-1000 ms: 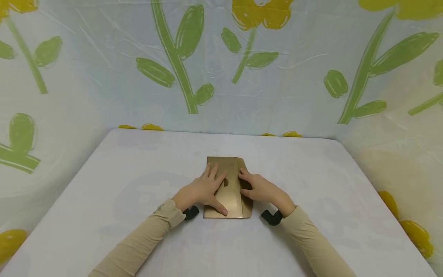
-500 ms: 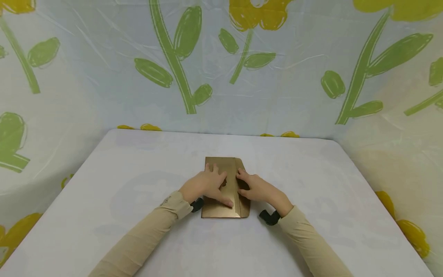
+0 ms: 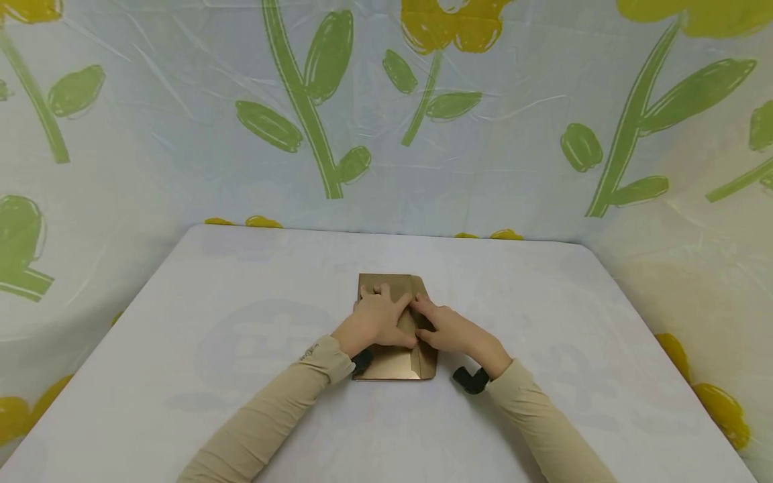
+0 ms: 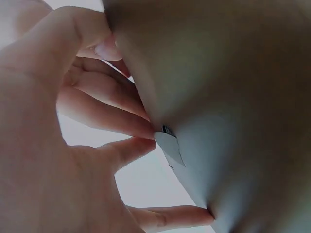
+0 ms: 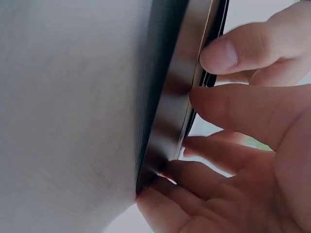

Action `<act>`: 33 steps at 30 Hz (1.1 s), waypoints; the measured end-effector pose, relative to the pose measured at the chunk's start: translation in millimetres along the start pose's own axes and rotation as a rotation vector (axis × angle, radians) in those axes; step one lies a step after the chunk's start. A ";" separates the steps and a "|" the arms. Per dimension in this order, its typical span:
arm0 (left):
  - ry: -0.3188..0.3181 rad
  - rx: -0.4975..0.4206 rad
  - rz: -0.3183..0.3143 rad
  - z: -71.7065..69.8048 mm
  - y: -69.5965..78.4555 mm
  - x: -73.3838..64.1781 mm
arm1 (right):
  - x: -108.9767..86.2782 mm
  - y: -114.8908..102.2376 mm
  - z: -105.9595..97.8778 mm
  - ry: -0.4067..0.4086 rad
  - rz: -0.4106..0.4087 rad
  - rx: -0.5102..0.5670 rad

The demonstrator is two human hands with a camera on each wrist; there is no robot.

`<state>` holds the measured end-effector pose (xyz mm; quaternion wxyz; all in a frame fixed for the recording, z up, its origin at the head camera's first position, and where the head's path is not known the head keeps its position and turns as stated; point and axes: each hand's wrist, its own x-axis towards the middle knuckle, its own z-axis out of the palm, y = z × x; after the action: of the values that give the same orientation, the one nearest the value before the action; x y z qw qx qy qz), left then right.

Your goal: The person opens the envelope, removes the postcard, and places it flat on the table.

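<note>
Flower-printed cloth (image 3: 513, 147) surrounds the white table (image 3: 181, 335) on three sides.

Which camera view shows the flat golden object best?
The head view. It shows the flat golden object with most of its outline, though the left hand and right hand partly cover it. The wrist views give only cropped close-ups: the left, a shadowed surface; the right, mainly a slanting edge.

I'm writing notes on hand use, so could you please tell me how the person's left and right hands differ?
The left hand lies mostly over the main panel of the gold-brown flat case; the right hand is at its right-side flap.
The left hand's fingers point mainly toward the far edge; the right hand's point mainly leftward.
Both hands touch the case and emerge from beige sleeves.
</note>
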<state>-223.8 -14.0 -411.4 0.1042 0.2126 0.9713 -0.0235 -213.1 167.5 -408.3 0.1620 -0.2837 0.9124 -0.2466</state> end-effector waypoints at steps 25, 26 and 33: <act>-0.043 -0.311 0.065 -11.7 -16.0 -8.7 | 0.4 -4.7 4.1 -0.006 -0.002 -0.048; -0.043 -0.321 0.066 -12.0 -16.6 -8.8 | 0.5 -4.8 3.9 -0.006 -0.008 -0.045; -0.056 -0.351 0.073 -13.3 -19.3 -9.5 | 0.4 -4.9 2.2 -0.038 -0.001 -0.007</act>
<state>-226.0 -34.2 -396.3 0.1677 0.2253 0.9488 0.1443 -210.3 163.0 -407.5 0.1782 -0.2896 0.9098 -0.2382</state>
